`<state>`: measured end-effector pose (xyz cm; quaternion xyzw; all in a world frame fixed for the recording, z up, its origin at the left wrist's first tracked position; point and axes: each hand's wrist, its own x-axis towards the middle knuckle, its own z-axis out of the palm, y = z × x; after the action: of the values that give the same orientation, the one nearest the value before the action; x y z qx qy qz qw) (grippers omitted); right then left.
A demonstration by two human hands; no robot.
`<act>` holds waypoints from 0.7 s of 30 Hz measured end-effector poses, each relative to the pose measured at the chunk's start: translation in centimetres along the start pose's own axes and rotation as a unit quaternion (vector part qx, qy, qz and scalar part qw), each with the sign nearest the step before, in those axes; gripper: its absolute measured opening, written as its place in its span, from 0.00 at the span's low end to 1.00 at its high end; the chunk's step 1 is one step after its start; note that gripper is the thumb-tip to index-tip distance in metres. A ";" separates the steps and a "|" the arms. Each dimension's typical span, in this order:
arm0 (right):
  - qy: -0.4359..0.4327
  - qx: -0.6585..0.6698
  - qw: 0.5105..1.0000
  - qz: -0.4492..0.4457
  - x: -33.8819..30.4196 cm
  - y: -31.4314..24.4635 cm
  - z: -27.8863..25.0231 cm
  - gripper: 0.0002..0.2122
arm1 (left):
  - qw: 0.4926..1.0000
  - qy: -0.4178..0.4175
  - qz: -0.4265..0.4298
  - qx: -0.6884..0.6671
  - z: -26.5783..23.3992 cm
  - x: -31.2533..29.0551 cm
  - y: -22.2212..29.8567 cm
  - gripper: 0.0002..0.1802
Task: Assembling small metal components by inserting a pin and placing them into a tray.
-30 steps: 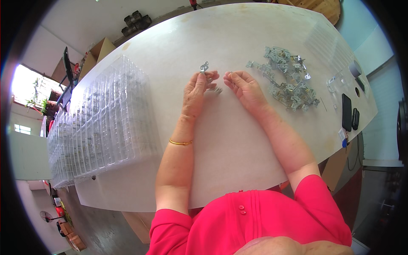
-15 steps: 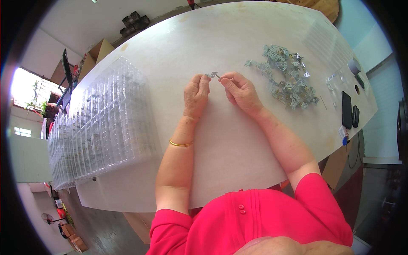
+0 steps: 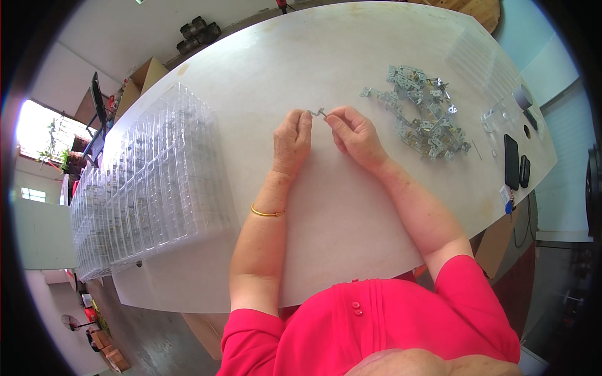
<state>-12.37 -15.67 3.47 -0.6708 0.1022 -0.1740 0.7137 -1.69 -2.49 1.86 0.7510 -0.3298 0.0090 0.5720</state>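
Note:
Over the middle of the white table, my two hands meet at a small grey metal bracket [image 3: 318,113]. My left hand [image 3: 290,139] pinches the bracket's left end between thumb and fingers. At its other side, my right hand [image 3: 355,135] is closed on a thin dark piece that touches the bracket; its full shape is hidden by the fingers. A loose pile of similar metal brackets [image 3: 433,116], grey with some brass-coloured parts, lies to the right of my hands.
Stacked clear plastic trays [image 3: 179,169] with compartments stand at the left. Another clear tray [image 3: 480,59] lies at the far right. Along the right edge are a black phone [image 3: 511,161], a small black case [image 3: 525,172], a grey roll [image 3: 522,97] and a thin rod [image 3: 477,150] near the pile.
The bracket has turned a little between my fingers, and more of it shows. My left hand has shifted very slightly right; my right hand stays nearly in place.

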 end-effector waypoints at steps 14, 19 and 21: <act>0.046 -0.050 0.997 -0.038 0.1 0.7 0.1 0.08 | 0.975 -0.026 0.170 0.140 0.4 -0.3 0.2 0.06; 0.141 -0.153 0.961 -0.184 0.7 1.7 0.3 0.06 | 0.965 -0.031 0.215 0.149 0.6 -0.4 0.1 0.05; 0.187 -0.095 0.962 -0.174 0.9 1.6 0.3 0.06 | 0.965 -0.039 0.221 0.138 0.8 -0.4 0.2 0.06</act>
<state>-11.26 -15.64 1.97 -0.6984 0.1320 -0.4074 0.5735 -2.41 -2.95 1.59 0.7312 -0.5050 0.1510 0.4330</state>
